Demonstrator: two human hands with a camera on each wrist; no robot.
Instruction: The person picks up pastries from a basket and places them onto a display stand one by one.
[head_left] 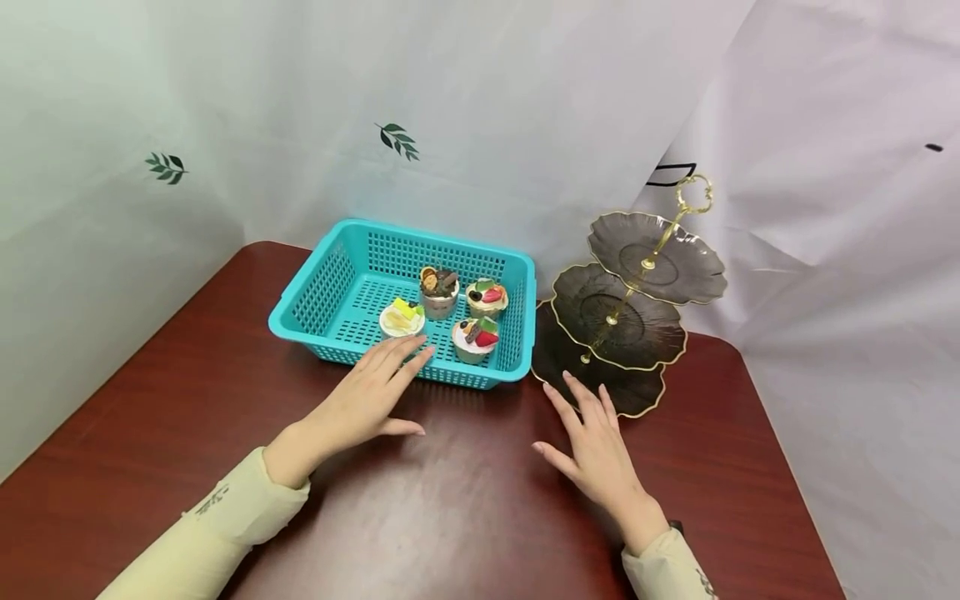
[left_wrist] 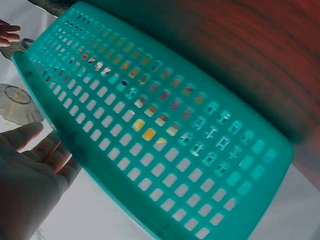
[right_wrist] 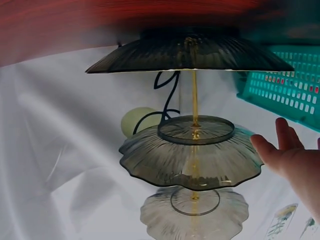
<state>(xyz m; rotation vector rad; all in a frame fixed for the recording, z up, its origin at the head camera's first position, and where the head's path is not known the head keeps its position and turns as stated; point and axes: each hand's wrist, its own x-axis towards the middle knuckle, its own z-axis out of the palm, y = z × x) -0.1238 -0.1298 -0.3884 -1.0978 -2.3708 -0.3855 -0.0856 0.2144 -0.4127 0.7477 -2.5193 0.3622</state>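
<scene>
My left hand (head_left: pixel 367 392) hovers at the front rim of a turquoise plastic basket (head_left: pixel 300 325), fingers spread and holding nothing. Inside the basket, toward its right half, sit several cupcakes: one topped with yellow pieces (head_left: pixel 402 317), a chocolate cupcake (head_left: pixel 438 292), and two fruit-topped ones, a rear cupcake (head_left: pixel 486 297) and a front cupcake (head_left: pixel 474 339). My right hand (head_left: pixel 596 450), also spread and holding nothing, is in front of a three-tier dark stand (head_left: pixel 618 321) with gold rims and a gold handle. In the left wrist view the basket's slotted wall (left_wrist: pixel 165 120) fills the middle.
Basket and stand are side by side on a dark red wooden table (head_left: pixel 450 492). A pale cloth (head_left: pixel 480 100) with leaf prints hangs behind. The stand's top plate (head_left: pixel 675 267) rises well above the table. Behind it, the right wrist view shows a dark cord (right_wrist: pixel 169 100).
</scene>
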